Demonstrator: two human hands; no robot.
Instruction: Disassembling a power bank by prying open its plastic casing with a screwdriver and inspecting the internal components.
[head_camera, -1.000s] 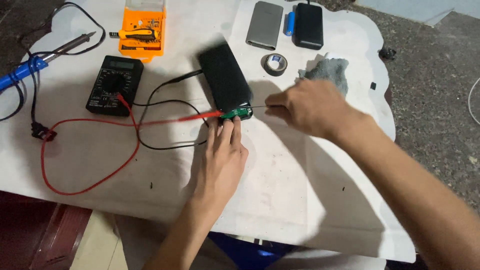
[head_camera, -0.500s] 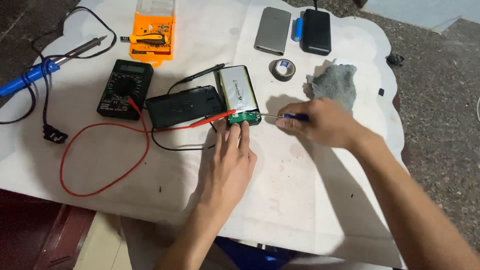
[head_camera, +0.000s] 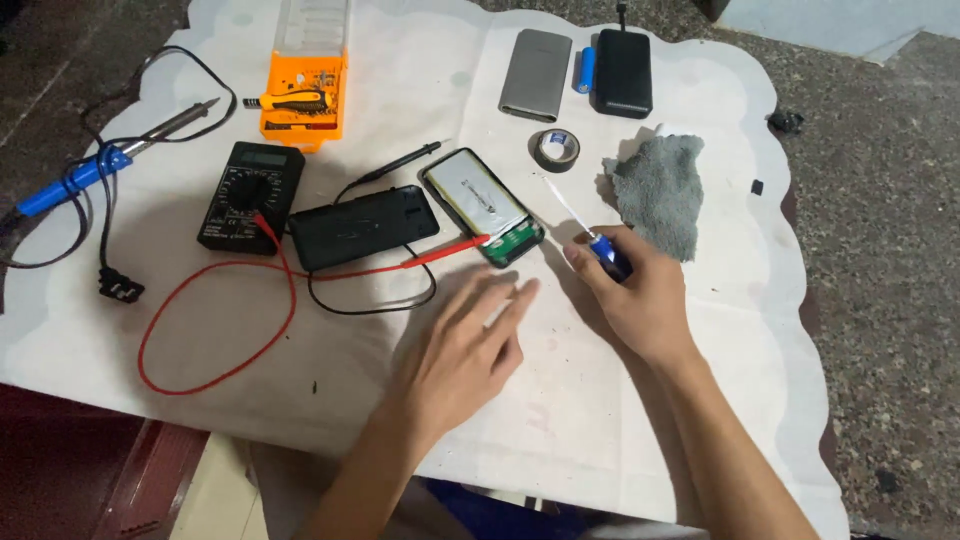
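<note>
My right hand (head_camera: 630, 295) is shut on a small blue-handled screwdriver (head_camera: 598, 240), whose thin shaft points up and left. My left hand (head_camera: 465, 350) hovers open over the white cloth, fingers spread, just below an opened power bank (head_camera: 480, 203) showing a silvery flat cell and a green circuit board at its near end. The black cover (head_camera: 363, 225) of the power bank lies just left of it. A red probe (head_camera: 445, 252) rests with its tip against the green board.
A black multimeter (head_camera: 250, 195) with red and black leads sits left. A blue soldering iron (head_camera: 90, 170), an orange bit case (head_camera: 303, 95), a grey power bank (head_camera: 535, 75), a black power bank (head_camera: 622, 72), a tape roll (head_camera: 555, 150) and a grey rag (head_camera: 660, 190) lie around.
The black cover came off and now lies left of the cell. My left hand lifted off the power bank and drew back. My right hand pulled the screwdriver away to the right.
</note>
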